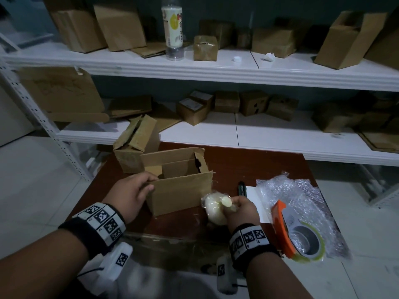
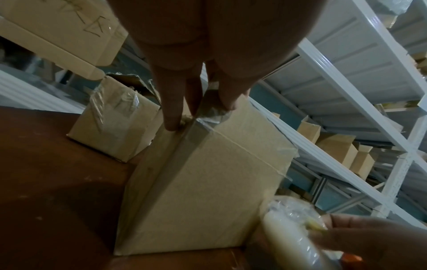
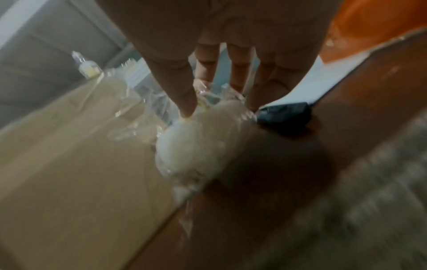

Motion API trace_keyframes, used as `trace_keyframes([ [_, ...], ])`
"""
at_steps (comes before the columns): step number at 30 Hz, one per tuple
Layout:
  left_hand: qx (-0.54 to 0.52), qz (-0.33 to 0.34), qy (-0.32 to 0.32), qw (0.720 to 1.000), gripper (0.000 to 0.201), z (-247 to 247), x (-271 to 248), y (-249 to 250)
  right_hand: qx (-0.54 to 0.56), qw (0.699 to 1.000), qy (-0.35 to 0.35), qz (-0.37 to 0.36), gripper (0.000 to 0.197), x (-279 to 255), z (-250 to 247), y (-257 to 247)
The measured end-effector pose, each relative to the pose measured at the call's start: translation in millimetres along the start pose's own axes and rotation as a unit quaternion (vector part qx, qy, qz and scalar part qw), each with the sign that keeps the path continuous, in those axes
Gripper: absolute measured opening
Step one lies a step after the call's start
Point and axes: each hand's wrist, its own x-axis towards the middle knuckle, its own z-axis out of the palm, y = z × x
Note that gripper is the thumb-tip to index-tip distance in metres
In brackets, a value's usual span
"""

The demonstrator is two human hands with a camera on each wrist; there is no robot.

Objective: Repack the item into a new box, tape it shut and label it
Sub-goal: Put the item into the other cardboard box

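Note:
An open cardboard box (image 1: 179, 190) stands on the brown table (image 1: 248, 167), flaps up. My left hand (image 1: 138, 188) grips its near left corner, thumb outside and fingers over the rim; the left wrist view shows the fingers (image 2: 171, 109) on that taped corner of the box (image 2: 208, 182). My right hand (image 1: 239, 209) holds a cream-white item wrapped in clear plastic (image 1: 213, 209) just right of the box, above the table. In the right wrist view the fingertips (image 3: 187, 102) pinch the top of the blurred white item (image 3: 198, 146).
A second, torn open box (image 1: 133, 147) stands behind the first. An orange tape dispenser (image 1: 295, 231) lies on bubble wrap (image 1: 302, 195) at the right, beside white paper (image 1: 254, 203) and a black marker (image 1: 242, 188). Shelves (image 1: 194, 67) with boxes and a bottle (image 1: 172, 29) rise behind.

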Motion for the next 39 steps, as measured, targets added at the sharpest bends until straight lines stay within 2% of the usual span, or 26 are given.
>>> trace_keyframes([
  [3,-0.005,0.005,-0.009,1.000,0.021,-1,2,0,0.050,0.996,0.071,-0.019,0.016,4,-21,-5],
  [6,-0.025,0.011,-0.012,1.000,0.020,0,3,-1,0.126,0.975,0.172,-0.066,0.021,-3,-49,-20],
  [8,-0.033,0.019,-0.015,0.999,0.020,0,4,-3,0.151,0.960,0.208,-0.114,0.021,-13,-63,-35],
  [9,-0.037,0.023,-0.016,0.999,0.021,1,5,-4,0.157,0.956,0.202,-0.147,0.021,-19,-66,-46],
  [11,-0.043,0.029,-0.021,0.998,0.025,1,8,-6,0.151,0.952,0.147,-0.223,0.021,-31,-71,-73],
  [13,-0.046,0.033,-0.026,0.998,0.027,-1,12,-11,0.112,0.947,0.079,-0.289,0.020,-38,-69,-106],
  [15,-0.059,0.037,-0.029,0.997,0.022,-2,14,-14,0.055,0.944,0.042,-0.324,0.021,-38,-60,-136],
  [19,-0.080,0.047,-0.012,0.996,0.013,-5,15,-13,-0.031,0.944,-0.047,-0.325,0.022,-19,-34,-170],
  [22,-0.089,0.044,-0.004,0.995,0.011,-4,18,-18,-0.174,0.929,-0.067,-0.319,0.022,-4,-17,-181],
  [25,-0.094,0.025,-0.014,0.995,0.014,-2,19,-22,-0.271,0.909,-0.076,-0.307,0.021,6,-9,-193],
  [28,-0.111,0.017,-0.024,0.993,0.012,1,21,-27,-0.386,0.872,-0.088,-0.288,0.024,15,3,-204],
  [30,-0.115,0.020,-0.027,0.993,0.013,1,22,-28,-0.452,0.841,-0.099,-0.281,0.017,19,9,-204],
  [33,-0.122,0.012,-0.036,0.992,0.011,1,25,-34,-0.505,0.801,-0.135,-0.293,0.019,21,22,-204],
  [35,-0.126,0.011,-0.037,0.991,0.012,2,27,-36,-0.515,0.786,-0.163,-0.301,0.023,20,26,-208],
  [37,-0.125,0.016,-0.037,0.991,0.012,1,28,-36,-0.492,0.801,-0.163,-0.300,0.025,21,27,-211],
  [39,-0.128,0.015,-0.039,0.991,0.013,0,29,-37,-0.447,0.832,-0.157,-0.288,0.022,23,25,-213],
])
